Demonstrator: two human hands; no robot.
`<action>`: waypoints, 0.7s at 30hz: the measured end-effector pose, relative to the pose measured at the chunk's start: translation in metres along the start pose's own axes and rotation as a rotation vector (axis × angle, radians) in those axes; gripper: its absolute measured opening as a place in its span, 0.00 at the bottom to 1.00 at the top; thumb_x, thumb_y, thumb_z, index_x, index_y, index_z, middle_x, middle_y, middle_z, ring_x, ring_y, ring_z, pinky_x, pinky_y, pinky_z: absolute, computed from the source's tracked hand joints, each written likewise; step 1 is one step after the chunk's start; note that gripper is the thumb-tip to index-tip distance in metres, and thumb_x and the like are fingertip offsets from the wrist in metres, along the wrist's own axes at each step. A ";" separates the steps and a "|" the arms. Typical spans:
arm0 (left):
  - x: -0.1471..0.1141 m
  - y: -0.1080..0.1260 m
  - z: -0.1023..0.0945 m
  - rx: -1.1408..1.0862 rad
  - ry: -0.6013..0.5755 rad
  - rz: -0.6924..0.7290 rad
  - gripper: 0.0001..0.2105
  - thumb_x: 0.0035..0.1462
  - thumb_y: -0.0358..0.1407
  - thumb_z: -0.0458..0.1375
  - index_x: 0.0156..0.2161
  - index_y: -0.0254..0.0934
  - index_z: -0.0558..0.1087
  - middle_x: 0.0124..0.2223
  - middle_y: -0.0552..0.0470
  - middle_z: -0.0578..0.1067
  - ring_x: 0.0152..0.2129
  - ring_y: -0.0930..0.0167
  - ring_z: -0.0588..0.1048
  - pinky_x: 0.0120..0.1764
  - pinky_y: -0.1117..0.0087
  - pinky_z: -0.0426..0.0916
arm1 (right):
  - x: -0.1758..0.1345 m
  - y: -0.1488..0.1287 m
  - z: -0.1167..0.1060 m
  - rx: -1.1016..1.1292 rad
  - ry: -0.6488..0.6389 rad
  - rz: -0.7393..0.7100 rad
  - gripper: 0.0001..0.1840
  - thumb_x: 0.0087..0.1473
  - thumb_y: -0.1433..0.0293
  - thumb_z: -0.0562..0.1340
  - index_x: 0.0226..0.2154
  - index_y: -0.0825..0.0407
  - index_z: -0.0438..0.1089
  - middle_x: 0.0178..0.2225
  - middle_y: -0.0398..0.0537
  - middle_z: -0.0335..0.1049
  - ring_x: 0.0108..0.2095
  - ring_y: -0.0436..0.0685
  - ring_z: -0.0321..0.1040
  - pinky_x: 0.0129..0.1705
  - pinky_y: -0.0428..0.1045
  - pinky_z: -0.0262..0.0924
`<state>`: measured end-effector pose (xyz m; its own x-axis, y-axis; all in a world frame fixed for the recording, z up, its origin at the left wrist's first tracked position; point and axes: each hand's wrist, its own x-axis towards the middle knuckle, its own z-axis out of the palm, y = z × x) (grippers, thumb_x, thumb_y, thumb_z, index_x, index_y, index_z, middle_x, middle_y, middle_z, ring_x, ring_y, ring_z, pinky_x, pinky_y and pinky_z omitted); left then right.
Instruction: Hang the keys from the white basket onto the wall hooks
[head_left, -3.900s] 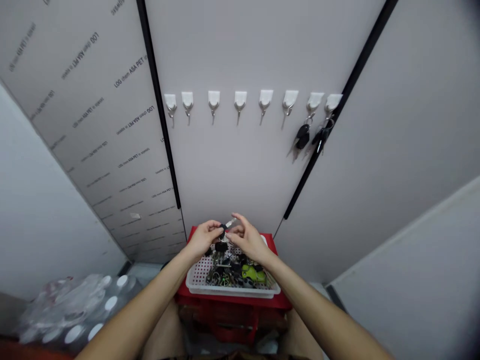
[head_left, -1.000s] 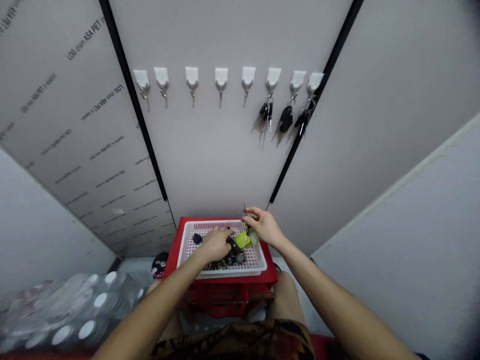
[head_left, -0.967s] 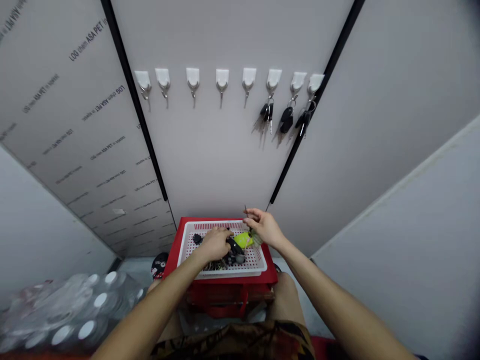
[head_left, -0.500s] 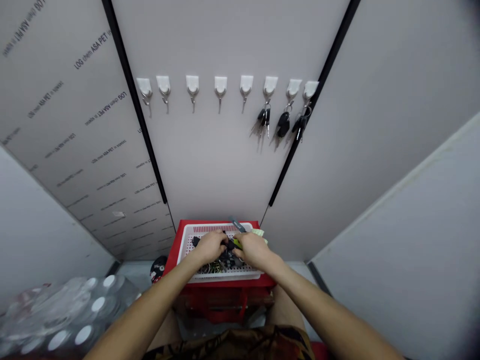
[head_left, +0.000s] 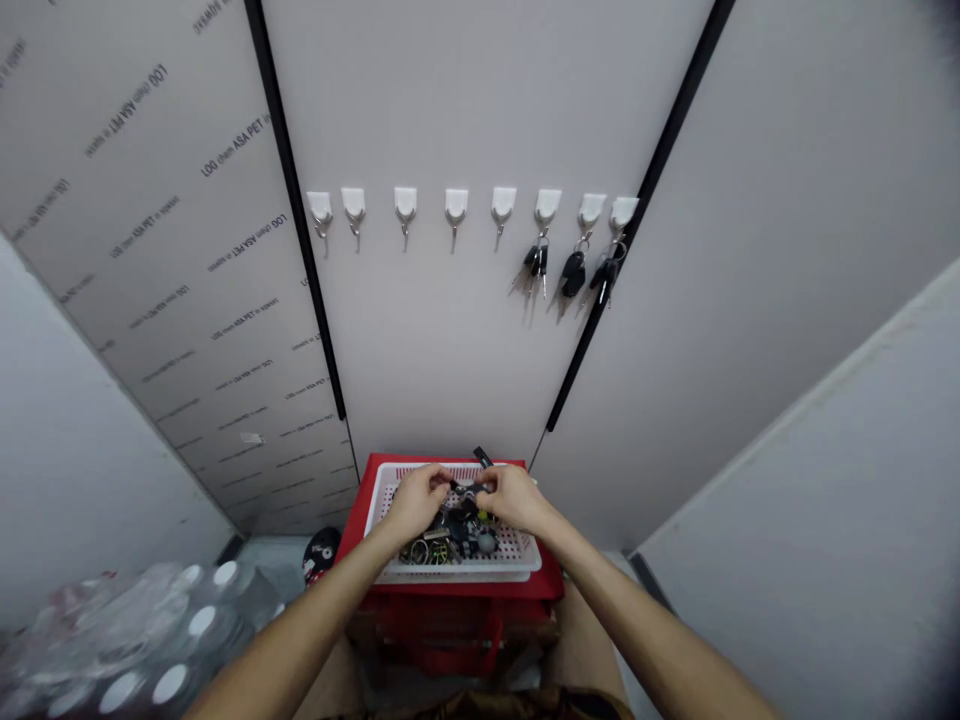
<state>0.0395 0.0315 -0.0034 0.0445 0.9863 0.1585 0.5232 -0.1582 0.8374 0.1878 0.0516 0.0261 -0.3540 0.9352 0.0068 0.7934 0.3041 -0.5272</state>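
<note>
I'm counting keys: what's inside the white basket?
The white basket holds a jumble of dark pieces, metal rings and a round grey item. The left hand and right hand hide parts; what lies underneath is covered.

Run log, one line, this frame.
left hand: over basket | right hand: over basket | grip: unclear | hung keys: on three rightmost hooks
</note>
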 end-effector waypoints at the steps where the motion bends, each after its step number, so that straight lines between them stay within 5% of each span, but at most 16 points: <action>1: 0.000 0.001 0.001 -0.078 0.019 -0.013 0.09 0.41 0.30 0.48 0.31 0.32 0.66 0.30 0.50 0.70 0.28 0.74 0.67 0.33 0.73 0.60 | 0.001 0.001 -0.005 0.146 0.033 0.010 0.13 0.34 0.70 0.52 0.27 0.55 0.65 0.19 0.45 0.63 0.21 0.49 0.58 0.22 0.44 0.51; 7: 0.006 0.035 0.018 -0.447 -0.085 0.141 0.17 0.41 0.33 0.51 0.40 0.33 0.62 0.38 0.49 0.68 0.35 0.73 0.65 0.37 0.73 0.59 | 0.001 -0.014 -0.026 0.716 0.332 -0.079 0.10 0.35 0.69 0.54 0.26 0.56 0.59 0.19 0.40 0.57 0.20 0.46 0.53 0.24 0.42 0.51; 15: 0.036 0.097 0.001 -0.566 -0.020 0.136 0.11 0.42 0.39 0.49 0.24 0.31 0.65 0.14 0.58 0.61 0.13 0.79 0.62 0.18 0.79 0.56 | 0.024 -0.060 -0.088 0.820 0.583 -0.245 0.08 0.38 0.69 0.53 0.25 0.56 0.58 0.20 0.40 0.57 0.21 0.45 0.54 0.23 0.42 0.52; 21: 0.070 0.141 -0.025 -0.680 0.035 0.129 0.11 0.39 0.42 0.50 0.20 0.34 0.60 0.12 0.61 0.58 0.08 0.79 0.60 0.14 0.79 0.53 | 0.054 -0.093 -0.141 0.728 0.759 -0.329 0.13 0.35 0.69 0.53 0.29 0.55 0.57 0.17 0.38 0.56 0.17 0.45 0.52 0.18 0.41 0.50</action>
<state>0.0951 0.0766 0.1392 0.0372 0.9574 0.2862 -0.1346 -0.2790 0.9508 0.1644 0.0990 0.1951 0.0999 0.7721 0.6276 0.1462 0.6126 -0.7768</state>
